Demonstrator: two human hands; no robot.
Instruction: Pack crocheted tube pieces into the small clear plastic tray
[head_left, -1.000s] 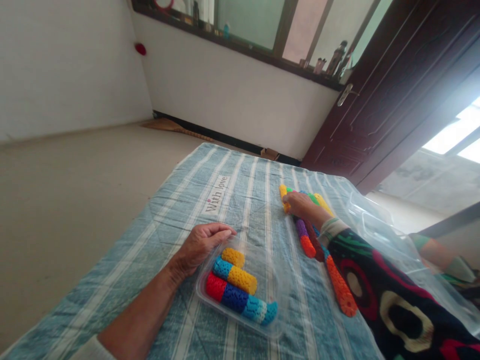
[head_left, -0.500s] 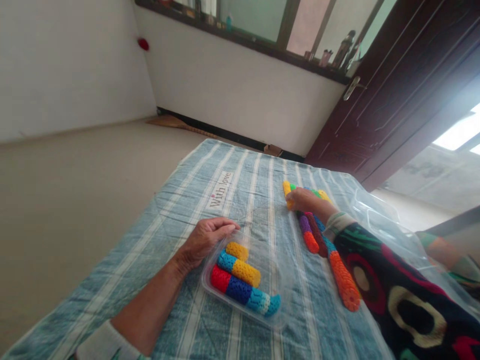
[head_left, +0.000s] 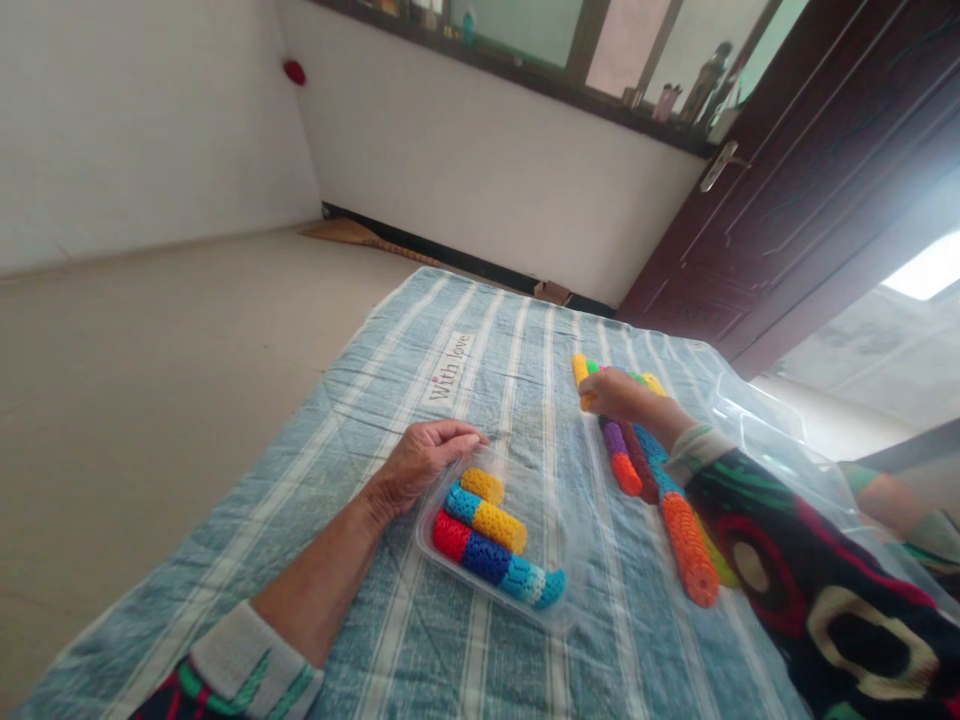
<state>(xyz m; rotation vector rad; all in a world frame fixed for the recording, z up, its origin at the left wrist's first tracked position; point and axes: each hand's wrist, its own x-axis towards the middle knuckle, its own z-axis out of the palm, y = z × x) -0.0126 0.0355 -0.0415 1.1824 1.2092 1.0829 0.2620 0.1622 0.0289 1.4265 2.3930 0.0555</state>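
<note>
A clear plastic container sits on the cloth, holding three colourful crocheted rolls lined up side by side. Among them are a short yellow roll, a blue-and-yellow roll and a longer red-and-blue roll. My left hand pinches the container's far left corner between thumb and fingers. Further right, my right hand reaches over more crocheted rolls, its fingers closed on a yellow-orange roll. My hand and sleeve hide part of that group, which includes a purple-and-orange roll and a blue-and-orange roll.
A striped blue-white cloth covers the table. More clear plastic containers stand at the right edge, partly behind my right sleeve. Beyond the table are a wall, a dark red door and a window sill with bottles.
The view has shifted slightly, so the scene sits a little further right and higher. Both hands keep nearly the same places on the container and the rolls.
</note>
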